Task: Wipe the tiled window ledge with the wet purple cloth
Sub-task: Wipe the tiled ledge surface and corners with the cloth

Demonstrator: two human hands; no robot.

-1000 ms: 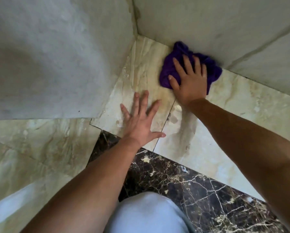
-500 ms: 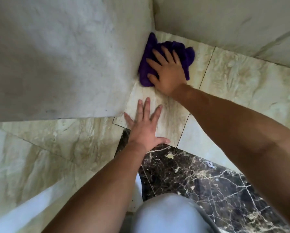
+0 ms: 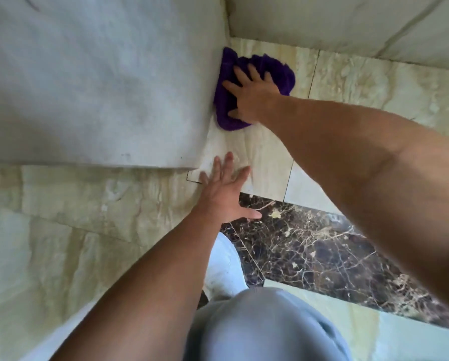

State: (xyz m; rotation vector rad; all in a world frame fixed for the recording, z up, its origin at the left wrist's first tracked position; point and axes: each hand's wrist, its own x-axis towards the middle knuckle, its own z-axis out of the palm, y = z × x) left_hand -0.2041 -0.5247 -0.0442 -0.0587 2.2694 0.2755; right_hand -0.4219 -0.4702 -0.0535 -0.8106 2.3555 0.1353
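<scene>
The purple cloth [image 3: 275, 71] lies bunched on the beige tiled ledge [image 3: 374, 82], pushed against the grey side wall near the corner. My right hand [image 3: 252, 96] presses flat on top of it with fingers spread, covering its middle. My left hand [image 3: 224, 194] rests palm-down with fingers apart on the front edge of the ledge, holding nothing.
A grey wall [image 3: 101, 82] stands on the left and another grey wall [image 3: 335, 16] runs behind the ledge. Dark veined marble floor [image 3: 309, 251] lies below the ledge front. My knee in light trousers [image 3: 257, 327] and a white shoe [image 3: 224, 269] are beneath.
My right hand has slid the cloth left from the back wall into the corner and then slightly toward me along the side wall. The left hand stays braced on the ledge.
</scene>
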